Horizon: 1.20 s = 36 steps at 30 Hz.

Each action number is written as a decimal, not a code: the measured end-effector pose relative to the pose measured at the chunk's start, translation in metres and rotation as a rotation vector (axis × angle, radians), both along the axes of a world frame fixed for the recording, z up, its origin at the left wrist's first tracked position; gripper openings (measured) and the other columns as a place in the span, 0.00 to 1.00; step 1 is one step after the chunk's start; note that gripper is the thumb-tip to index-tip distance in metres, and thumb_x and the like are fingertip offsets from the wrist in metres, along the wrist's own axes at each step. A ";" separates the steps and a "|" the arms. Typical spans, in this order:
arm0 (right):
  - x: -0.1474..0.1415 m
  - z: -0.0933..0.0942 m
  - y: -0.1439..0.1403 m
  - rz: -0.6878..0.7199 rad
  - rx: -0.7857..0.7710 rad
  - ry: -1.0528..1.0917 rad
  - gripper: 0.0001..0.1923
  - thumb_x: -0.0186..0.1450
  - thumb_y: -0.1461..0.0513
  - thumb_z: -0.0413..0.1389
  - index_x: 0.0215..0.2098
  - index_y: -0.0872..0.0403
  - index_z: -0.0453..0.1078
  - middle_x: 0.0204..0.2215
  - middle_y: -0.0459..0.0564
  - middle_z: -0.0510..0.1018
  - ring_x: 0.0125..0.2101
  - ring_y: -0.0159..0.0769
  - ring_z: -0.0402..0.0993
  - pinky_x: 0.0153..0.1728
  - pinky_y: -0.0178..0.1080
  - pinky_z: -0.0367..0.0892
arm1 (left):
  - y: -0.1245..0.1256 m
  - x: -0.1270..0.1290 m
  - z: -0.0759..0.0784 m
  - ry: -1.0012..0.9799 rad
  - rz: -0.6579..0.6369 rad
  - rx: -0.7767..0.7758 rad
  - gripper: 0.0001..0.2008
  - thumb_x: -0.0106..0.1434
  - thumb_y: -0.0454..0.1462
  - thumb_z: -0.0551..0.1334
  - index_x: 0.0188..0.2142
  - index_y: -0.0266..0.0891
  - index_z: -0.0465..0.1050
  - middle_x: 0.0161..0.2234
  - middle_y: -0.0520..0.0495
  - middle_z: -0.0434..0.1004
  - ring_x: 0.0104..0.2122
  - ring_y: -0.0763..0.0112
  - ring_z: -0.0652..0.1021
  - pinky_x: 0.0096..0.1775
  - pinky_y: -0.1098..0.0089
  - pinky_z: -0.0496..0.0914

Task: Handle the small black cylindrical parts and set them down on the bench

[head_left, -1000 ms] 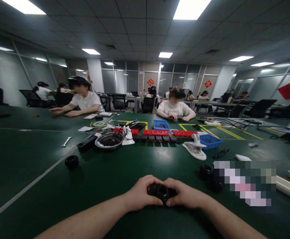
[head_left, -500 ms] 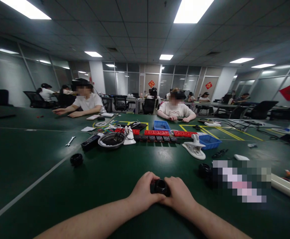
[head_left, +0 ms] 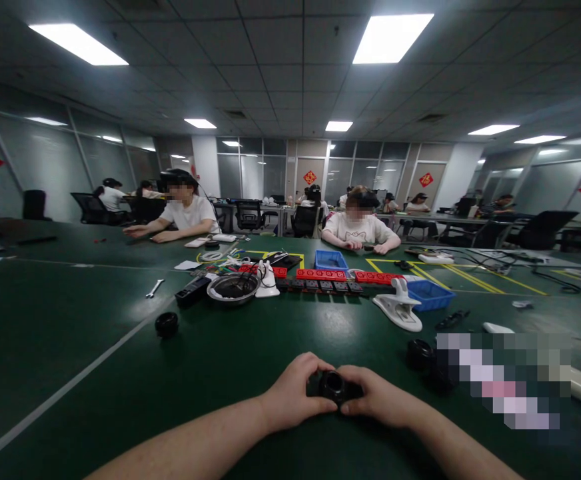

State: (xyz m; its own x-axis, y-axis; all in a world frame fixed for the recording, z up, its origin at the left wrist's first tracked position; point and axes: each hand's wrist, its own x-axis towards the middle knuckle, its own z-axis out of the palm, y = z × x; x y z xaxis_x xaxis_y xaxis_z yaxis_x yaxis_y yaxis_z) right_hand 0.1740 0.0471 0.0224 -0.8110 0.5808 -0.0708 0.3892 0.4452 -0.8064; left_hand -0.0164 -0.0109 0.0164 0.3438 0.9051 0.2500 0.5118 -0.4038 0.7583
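Both hands closed around a small black round part at 6 o'clock, low centre, resting on the green table; left hand grips its left side, right hand grips the right, fingers curled over it, round opening facing up toward the camera. No writing readable on the part. Just right at 3 o'clock, another black round piece next to a blurred-out patch. At 10 o'clock, apart from the hands, a black ring-shaped part beside a white line painted on the table. Farther at 1 o'clock a white clip stand, then a blue tray. At 12 o'clock a row of black blocks with red blocks behind, second blue tray. At 11 o'clock a metal bowl, black power strip, small wrench. Yellow tape lines at 2 o'clock. Far side: two people in white shirts seated, one at 11 o'clock, one at 12 o'clock, their hands on the table. Back wall has red diamond signs; characters too small to read.
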 end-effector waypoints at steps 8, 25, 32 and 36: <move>-0.017 -0.013 -0.013 -0.264 0.333 -0.161 0.16 0.45 0.58 0.61 0.25 0.56 0.61 0.24 0.44 0.67 0.25 0.32 0.61 0.23 0.31 0.52 | 0.000 0.008 -0.009 -0.037 0.186 -0.056 0.21 0.40 0.35 0.69 0.35 0.38 0.67 0.34 0.51 0.65 0.34 0.68 0.68 0.34 0.72 0.62; -0.004 0.003 -0.001 0.007 0.036 -0.019 0.16 0.51 0.62 0.57 0.38 0.58 0.66 0.36 0.49 0.70 0.38 0.40 0.65 0.39 0.38 0.59 | 0.009 -0.005 -0.007 -0.001 -0.006 0.039 0.25 0.46 0.38 0.68 0.45 0.44 0.67 0.36 0.51 0.68 0.35 0.69 0.70 0.37 0.71 0.64; -0.016 -0.010 -0.012 -0.237 0.289 -0.151 0.13 0.47 0.60 0.59 0.27 0.57 0.63 0.26 0.46 0.69 0.27 0.34 0.64 0.25 0.32 0.56 | 0.003 0.002 -0.011 -0.026 0.113 0.029 0.23 0.41 0.39 0.70 0.39 0.41 0.68 0.35 0.51 0.68 0.35 0.67 0.70 0.37 0.71 0.64; -0.022 -0.014 -0.022 -0.351 0.517 -0.241 0.15 0.48 0.53 0.58 0.25 0.55 0.61 0.26 0.48 0.70 0.27 0.36 0.64 0.26 0.34 0.55 | -0.001 0.006 -0.011 -0.019 0.222 0.019 0.22 0.40 0.38 0.70 0.36 0.40 0.67 0.34 0.51 0.68 0.34 0.67 0.70 0.35 0.70 0.64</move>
State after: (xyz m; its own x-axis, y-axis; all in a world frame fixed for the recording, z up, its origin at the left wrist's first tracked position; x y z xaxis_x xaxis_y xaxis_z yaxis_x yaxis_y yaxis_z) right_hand 0.1516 0.0254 0.0080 -0.5642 0.8150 0.1318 0.7239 0.5651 -0.3958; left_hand -0.0103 -0.0119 0.0057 0.1320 0.9533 0.2717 0.5757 -0.2969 0.7619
